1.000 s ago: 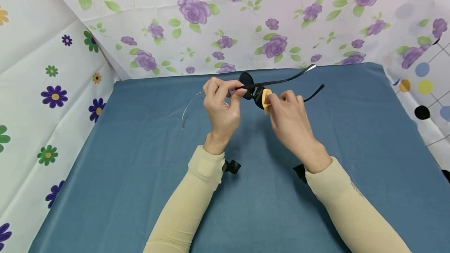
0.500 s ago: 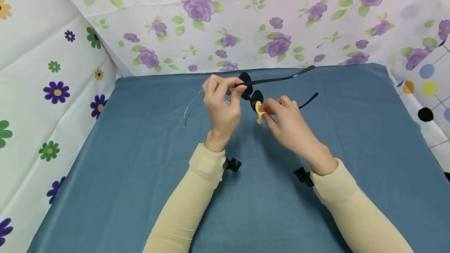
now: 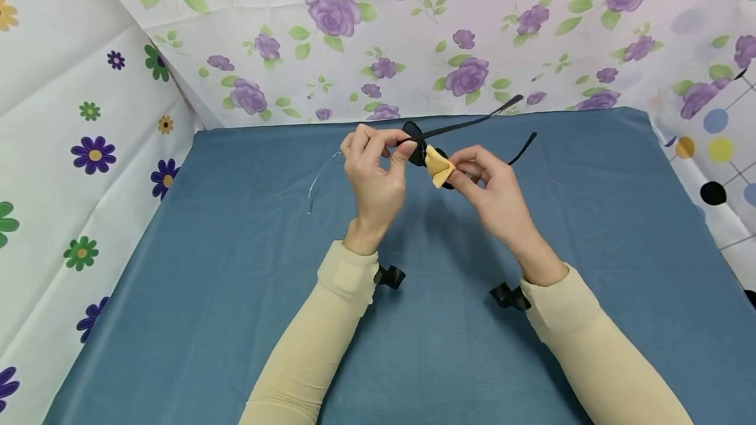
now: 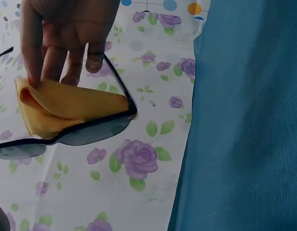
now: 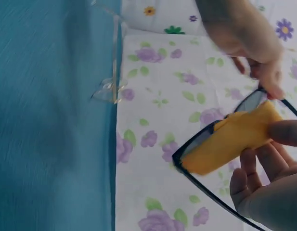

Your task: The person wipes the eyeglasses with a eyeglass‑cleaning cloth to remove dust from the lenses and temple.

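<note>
Black-framed sunglasses [image 3: 415, 144] are held up above the far part of the table, temples pointing right. My left hand [image 3: 375, 182] pinches them by the frame near one hinge, between thumb and fingers. A folded yellow cloth [image 3: 439, 166] is in my right hand [image 3: 490, 192], pinched between thumb and fingers. In the right wrist view the cloth [image 5: 235, 137] lies against the lens by the other hinge and hides much of it. From the left wrist view, the dark lens [image 4: 97, 131] shows below the cloth.
Behind my left hand, a second pair of glasses with a thin, clear-looking frame [image 5: 109, 89] rests on the blue tablecloth [image 3: 266, 281]. Its slender temple [image 3: 321, 176] reaches toward the front. A flower-patterned sheet [image 3: 401, 38] hangs along the table's back edge.
My right hand has turned and shifted, drawing the cloth from the lower edge up across the lens. The sunglasses have tilted, their temple tips rising. My left hand keeps its hold, nearly still.
</note>
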`<act>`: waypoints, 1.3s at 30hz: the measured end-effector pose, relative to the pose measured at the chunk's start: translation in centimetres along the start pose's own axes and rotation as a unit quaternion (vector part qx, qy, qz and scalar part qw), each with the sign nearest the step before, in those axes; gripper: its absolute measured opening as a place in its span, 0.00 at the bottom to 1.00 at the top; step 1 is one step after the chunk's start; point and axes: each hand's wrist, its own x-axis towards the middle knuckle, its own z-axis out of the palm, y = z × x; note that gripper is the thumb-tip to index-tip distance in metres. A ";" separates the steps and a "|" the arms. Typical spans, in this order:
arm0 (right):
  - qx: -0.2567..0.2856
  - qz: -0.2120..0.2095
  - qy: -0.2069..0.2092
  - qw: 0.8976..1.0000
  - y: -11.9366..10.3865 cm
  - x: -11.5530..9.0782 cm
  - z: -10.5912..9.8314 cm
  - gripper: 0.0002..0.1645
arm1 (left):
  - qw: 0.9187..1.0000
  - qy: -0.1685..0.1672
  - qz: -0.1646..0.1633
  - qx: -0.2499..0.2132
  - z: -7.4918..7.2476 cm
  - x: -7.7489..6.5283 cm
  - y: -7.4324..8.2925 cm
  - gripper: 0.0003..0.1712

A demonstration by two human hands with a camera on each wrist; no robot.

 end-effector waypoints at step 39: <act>0.299 0.017 0.050 0.953 -1.5 0.4 -4.7 0.16 | 0.985 -0.033 -0.169 -0.018 -0.6 0.3 -1.6 0.10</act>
